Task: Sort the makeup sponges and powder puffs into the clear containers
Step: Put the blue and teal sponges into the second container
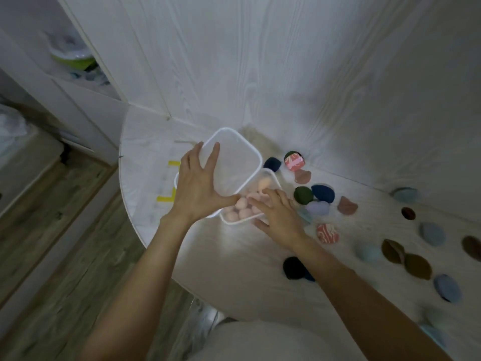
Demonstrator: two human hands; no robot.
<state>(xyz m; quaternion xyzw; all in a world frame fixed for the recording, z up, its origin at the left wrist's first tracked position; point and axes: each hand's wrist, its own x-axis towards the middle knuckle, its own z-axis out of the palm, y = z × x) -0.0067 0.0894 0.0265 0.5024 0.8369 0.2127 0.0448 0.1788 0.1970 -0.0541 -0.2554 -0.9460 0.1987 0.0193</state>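
Left hand [199,186] reached in from 7 o'clock, fingers spread wide and thumb curled under the near edge of an empty clear container [231,162], gripping it tilted above the table. Right hand [278,213] came in from 5 o'clock, fingers bent down over the near right corner of a second clear container [250,204]; fingertips touched the rim and the sponges inside, but whether they pinched one could not be told. That container sat on the white round table [234,269], partly under the lifted one, and held pale pink makeup sponges [238,211] plus one peach sponge [263,185] toward its far side.

Powder puffs lay loose from 1 to 4 o'clock of the containers: a navy puff [272,164], a pink patterned puff [294,162], a mauve one [302,176], a dark green puff [303,194] touching a second navy puff [322,192], a lavender puff [318,207] just beside the right hand, another pink patterned puff [327,233], a black puff [294,268] partly hidden by the right forearm. Blue and olive puffs [416,265] sat further out at 4 o'clock, well apart.

Table edge curved close at 9 o'clock of the left hand; wood floor [52,243] lay beyond it. Yellow tape marks [165,198] were near that edge. White wall [260,74] closed off 12 o'clock. Bare tabletop lay open at 6 o'clock between the forearms.
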